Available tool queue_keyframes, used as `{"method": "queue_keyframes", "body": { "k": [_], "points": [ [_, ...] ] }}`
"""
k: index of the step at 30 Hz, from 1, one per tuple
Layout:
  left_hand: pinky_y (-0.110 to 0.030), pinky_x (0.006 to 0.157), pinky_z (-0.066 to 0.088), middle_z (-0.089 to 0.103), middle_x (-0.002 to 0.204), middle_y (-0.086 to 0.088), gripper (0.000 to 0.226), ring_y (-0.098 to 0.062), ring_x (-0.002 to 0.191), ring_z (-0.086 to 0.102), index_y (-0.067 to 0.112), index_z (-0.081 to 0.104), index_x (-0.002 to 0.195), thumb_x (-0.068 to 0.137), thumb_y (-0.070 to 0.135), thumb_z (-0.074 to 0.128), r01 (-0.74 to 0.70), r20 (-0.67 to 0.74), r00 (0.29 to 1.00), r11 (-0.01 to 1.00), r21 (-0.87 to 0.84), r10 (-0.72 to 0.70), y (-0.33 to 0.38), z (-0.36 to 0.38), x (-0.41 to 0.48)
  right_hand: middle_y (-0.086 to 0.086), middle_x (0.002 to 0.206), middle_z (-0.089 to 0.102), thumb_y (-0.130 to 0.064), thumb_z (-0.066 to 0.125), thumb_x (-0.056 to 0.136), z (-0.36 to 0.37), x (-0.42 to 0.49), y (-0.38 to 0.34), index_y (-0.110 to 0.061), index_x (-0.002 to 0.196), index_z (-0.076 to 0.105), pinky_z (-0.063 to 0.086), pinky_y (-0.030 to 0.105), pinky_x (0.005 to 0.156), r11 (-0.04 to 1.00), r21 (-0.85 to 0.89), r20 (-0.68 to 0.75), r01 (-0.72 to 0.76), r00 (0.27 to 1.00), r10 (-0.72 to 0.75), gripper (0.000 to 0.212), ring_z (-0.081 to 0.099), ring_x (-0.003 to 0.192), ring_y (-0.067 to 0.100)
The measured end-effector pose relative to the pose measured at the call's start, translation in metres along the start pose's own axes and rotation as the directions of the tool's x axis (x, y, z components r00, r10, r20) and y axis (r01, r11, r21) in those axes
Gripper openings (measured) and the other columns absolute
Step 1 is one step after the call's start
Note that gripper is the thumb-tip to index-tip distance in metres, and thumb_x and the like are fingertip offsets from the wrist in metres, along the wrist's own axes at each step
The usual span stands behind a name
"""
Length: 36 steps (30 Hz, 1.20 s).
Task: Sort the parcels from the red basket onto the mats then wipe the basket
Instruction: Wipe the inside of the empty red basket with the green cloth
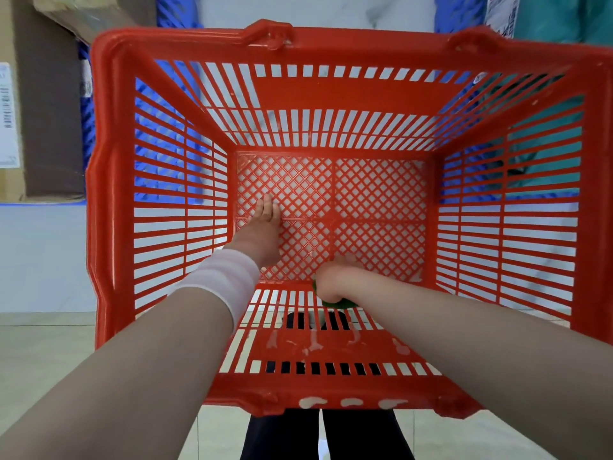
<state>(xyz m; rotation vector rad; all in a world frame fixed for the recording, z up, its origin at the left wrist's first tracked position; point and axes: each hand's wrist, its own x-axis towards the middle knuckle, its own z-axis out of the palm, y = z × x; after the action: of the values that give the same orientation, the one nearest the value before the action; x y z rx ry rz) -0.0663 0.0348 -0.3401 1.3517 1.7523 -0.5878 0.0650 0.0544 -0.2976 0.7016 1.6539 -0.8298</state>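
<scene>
Evidently past sorting; nothing left inside the red slatted plastic basket, set between blue ribbed mats, a brown wrapped parcel on the left one; wiping under way, pale smears on the near rim; mouth up, long axis left to right; left hand flat on the lattice floor; right hand clenched round a green cloth at the near wall's foot.

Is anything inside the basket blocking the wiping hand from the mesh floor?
No parcels visible inside the red basket. The right hand holds the green wiper at the floor's near edge; only the left hand rests on the mesh.
</scene>
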Motion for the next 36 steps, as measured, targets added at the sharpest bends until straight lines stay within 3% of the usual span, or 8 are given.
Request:
{"method": "queue_keyframes", "body": {
  "k": [5, 9, 15, 19, 25, 30, 33, 36],
  "points": [
    [-0.040, 0.116, 0.021, -0.025, 0.154, -0.007, 0.090, -0.022, 0.144, -0.014, 0.010, -0.014, 0.147, 0.086, -0.001, 0.051, -0.008, 0.010, 1.000, 1.000, -0.009, 0.008, -0.001, 0.000, 0.001, 0.008, 0.126, 0.043, -0.009, 0.041, 0.093, 0.007, 0.013, -0.009, -0.021, 0.139, 0.040, 0.039, 0.034, 0.091, 0.981, 0.000, -0.132, 0.193, 0.973, -0.191, 0.048, 0.037, 0.115, 0.027],
    [-0.040, 0.116, 0.020, -0.024, 0.155, -0.006, 0.089, -0.022, 0.144, -0.014, 0.010, -0.013, 0.147, 0.086, -0.003, 0.050, -0.005, -0.002, 1.000, 1.000, -0.013, 0.005, -0.002, 0.001, 0.002, 0.009, 0.139, 0.035, -0.013, 0.043, 0.094, 0.015, 0.016, -0.004, -0.033, 0.145, 0.028, 0.032, 0.038, 0.099, 0.931, -0.266, -0.207, 0.248, 0.929, -0.307, 0.056, 0.028, 0.124, 0.028],
    [-0.041, 0.115, 0.022, -0.023, 0.155, -0.005, 0.091, -0.022, 0.144, -0.014, 0.011, -0.012, 0.148, 0.085, -0.003, 0.052, -0.008, -0.038, 0.999, 1.000, -0.022, 0.007, -0.002, 0.004, 0.001, 0.008, 0.129, 0.042, -0.015, 0.042, 0.095, 0.020, -0.012, 0.061, -0.026, 0.140, 0.039, 0.043, 0.039, 0.098, 0.941, -0.336, 0.001, 0.032, 0.999, -0.034, 0.046, 0.040, 0.118, 0.027],
    [-0.041, 0.115, 0.020, -0.022, 0.155, -0.005, 0.090, -0.021, 0.144, -0.015, 0.011, -0.012, 0.148, 0.084, -0.005, 0.050, -0.011, -0.048, 0.999, 1.000, -0.024, 0.010, -0.002, 0.003, 0.000, 0.010, 0.142, 0.036, -0.020, 0.038, 0.097, 0.016, -0.043, 0.101, -0.011, 0.140, 0.034, 0.035, 0.036, 0.105, 0.911, -0.382, 0.092, -0.156, 0.974, 0.205, 0.044, 0.038, 0.129, 0.028],
    [-0.042, 0.117, 0.019, -0.022, 0.155, -0.006, 0.090, -0.022, 0.144, -0.014, 0.010, -0.011, 0.148, 0.084, -0.005, 0.050, -0.023, -0.040, 0.999, 0.999, -0.024, 0.022, -0.002, 0.003, 0.003, 0.012, 0.146, 0.025, -0.005, 0.041, 0.093, 0.016, -0.023, 0.097, -0.033, 0.146, 0.025, 0.044, 0.030, 0.083, 0.994, -0.009, -0.074, -0.112, 0.991, 0.111, 0.062, 0.044, 0.118, 0.028],
    [-0.042, 0.117, 0.020, -0.023, 0.155, -0.007, 0.090, -0.023, 0.145, -0.012, 0.009, -0.012, 0.147, 0.082, -0.008, 0.048, -0.030, -0.027, 0.999, 1.000, -0.008, 0.029, -0.001, 0.004, 0.007, 0.014, 0.146, 0.029, -0.006, 0.032, 0.094, 0.029, -0.029, 0.091, -0.019, 0.148, 0.020, 0.044, 0.028, 0.080, 0.991, -0.041, 0.139, -0.128, 0.981, 0.133, 0.057, 0.049, 0.105, 0.024],
    [-0.043, 0.117, 0.022, -0.023, 0.154, -0.009, 0.090, -0.024, 0.145, -0.010, 0.008, -0.011, 0.147, 0.082, -0.006, 0.049, -0.016, -0.009, 1.000, 1.000, 0.026, 0.016, 0.002, 0.000, 0.004, 0.010, 0.151, 0.025, -0.010, 0.030, 0.095, 0.018, -0.060, 0.100, -0.013, 0.148, 0.017, 0.035, 0.035, 0.104, 0.991, 0.016, 0.146, -0.136, 0.980, 0.133, 0.054, 0.039, 0.129, 0.027],
    [-0.043, 0.116, 0.023, -0.022, 0.155, -0.009, 0.086, -0.026, 0.146, -0.003, 0.010, -0.008, 0.148, 0.084, -0.004, 0.047, 0.014, -0.003, 1.000, 1.000, 0.028, -0.014, 0.014, -0.014, -0.004, 0.008, 0.147, 0.034, -0.008, 0.033, 0.094, 0.010, -0.102, 0.111, -0.018, 0.145, 0.028, 0.039, 0.036, 0.103, 0.976, 0.187, 0.054, -0.108, 0.994, 0.100, 0.053, 0.041, 0.127, 0.027]
  ]
}}
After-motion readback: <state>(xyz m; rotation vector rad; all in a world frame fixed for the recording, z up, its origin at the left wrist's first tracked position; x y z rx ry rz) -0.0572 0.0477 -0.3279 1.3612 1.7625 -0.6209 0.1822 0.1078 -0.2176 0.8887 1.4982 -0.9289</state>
